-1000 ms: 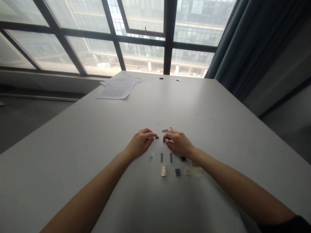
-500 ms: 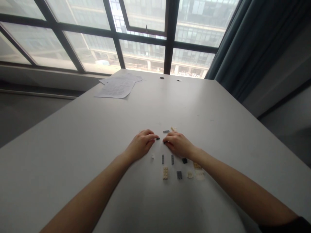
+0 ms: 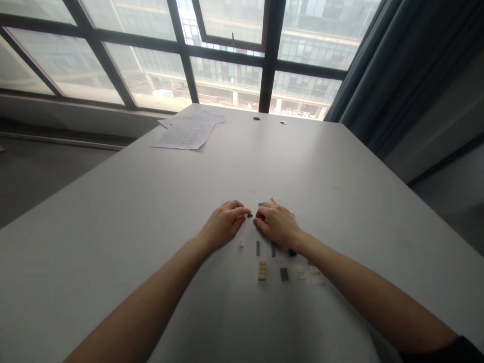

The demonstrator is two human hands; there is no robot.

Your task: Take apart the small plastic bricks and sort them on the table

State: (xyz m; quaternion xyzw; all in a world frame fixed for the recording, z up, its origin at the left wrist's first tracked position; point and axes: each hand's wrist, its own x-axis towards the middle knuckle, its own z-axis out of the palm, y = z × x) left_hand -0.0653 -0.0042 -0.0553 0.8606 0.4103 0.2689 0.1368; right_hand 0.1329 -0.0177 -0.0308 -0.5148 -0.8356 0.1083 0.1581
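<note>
My left hand rests on the white table with index finger and thumb closed at a small dark toy brick. Close to its right, my right hand has its fingers curled together. Whatever may be in the right fingertips is hidden. Behind the right hand lie a grey piece, partly covered, and a cream brick. Nearer to me are a small white piece, two narrow grey pieces, and a black piece partly under the right wrist.
In the front row are a tan studded brick, a dark grey plate, a cream piece and a pale flat piece beside my right forearm. Printed sheets lie at the table's far left, near the windows.
The view has shifted slightly, moving the scene a little to the right. The dark piece seen at my right fingertips is now out of sight. My left hand stays at its small dark brick.
</note>
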